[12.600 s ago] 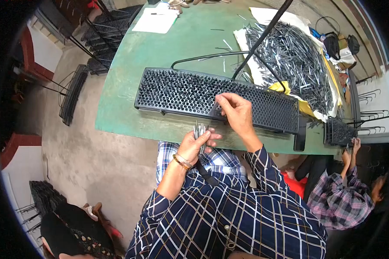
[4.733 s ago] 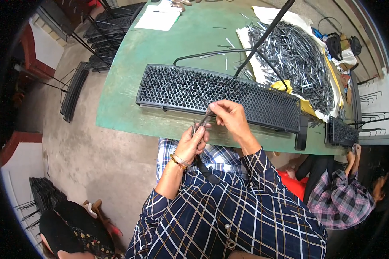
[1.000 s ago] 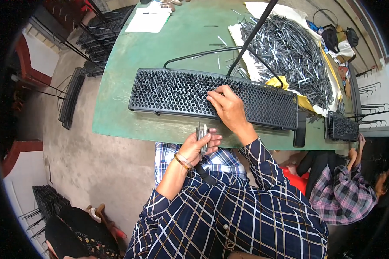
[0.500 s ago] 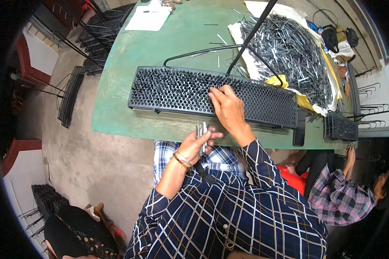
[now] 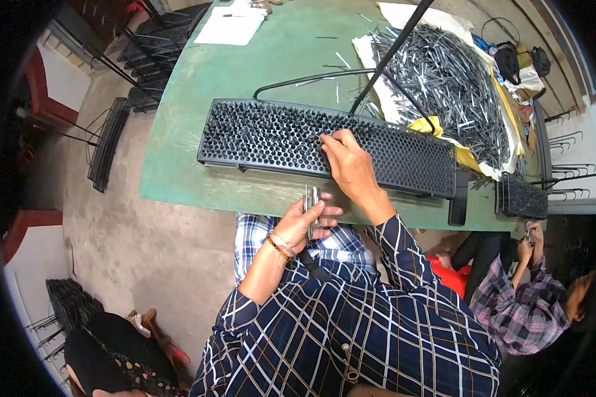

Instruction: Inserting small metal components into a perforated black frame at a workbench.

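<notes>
A long black perforated board lies across the near side of the table, joined to a bent black metal rod frame. Dark tufts stand in the holes of its left and middle part, while the right part shows bare holes. Over the board's middle, my right hand pinches at the surface where tufts meet bare holes; whatever sits between its fingertips is hidden. Just below the front edge, my left hand holds a small bundle of thin dark and silvery strips under its thumb, other fingers spread.
A big heap of similar strips lies on white and yellow sacking at the right of the green table. A dark block and a smaller tufted board are nearby. Another person's hands are at far right.
My left hand has turned slightly and its fingers spread more, the bundle still held. My right hand stays at the same place. The other person's hands have come together near the table edge.
</notes>
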Motion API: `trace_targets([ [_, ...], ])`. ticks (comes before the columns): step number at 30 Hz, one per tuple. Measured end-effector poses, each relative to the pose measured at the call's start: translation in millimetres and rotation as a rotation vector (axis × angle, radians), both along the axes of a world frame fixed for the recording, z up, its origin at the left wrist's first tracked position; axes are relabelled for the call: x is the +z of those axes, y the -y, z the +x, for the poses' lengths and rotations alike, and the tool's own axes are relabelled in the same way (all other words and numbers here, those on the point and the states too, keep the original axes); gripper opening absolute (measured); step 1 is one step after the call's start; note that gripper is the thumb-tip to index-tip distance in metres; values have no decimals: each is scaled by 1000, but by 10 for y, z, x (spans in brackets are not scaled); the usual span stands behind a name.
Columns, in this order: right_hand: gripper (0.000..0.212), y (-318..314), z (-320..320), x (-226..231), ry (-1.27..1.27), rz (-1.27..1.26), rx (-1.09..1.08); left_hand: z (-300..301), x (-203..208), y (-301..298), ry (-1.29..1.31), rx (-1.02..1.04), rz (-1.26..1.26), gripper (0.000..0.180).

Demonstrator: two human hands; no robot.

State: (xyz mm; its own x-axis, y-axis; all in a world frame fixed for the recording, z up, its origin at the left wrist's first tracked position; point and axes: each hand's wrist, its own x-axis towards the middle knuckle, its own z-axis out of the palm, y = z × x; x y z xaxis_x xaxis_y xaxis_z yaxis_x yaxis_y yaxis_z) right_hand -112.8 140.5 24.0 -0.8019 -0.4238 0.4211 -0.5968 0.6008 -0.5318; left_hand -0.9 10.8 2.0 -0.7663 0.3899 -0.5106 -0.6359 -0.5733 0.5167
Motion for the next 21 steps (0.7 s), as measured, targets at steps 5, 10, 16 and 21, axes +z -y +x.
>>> trace_targets([
  [5,21,-17,19,34,48,17,-20,-6,-79,-5,-39,41,35,33],
  [10,23,-17,-2,9,8,99,59,9,-126,6,-73,32,24,29],
  [16,26,-54,37,43,-25,71,19,3,-119,-13,-136,33,30,24],
  [21,18,-87,157,-2,204,-231,8,17,-45,2,-119,94,7,22],
])
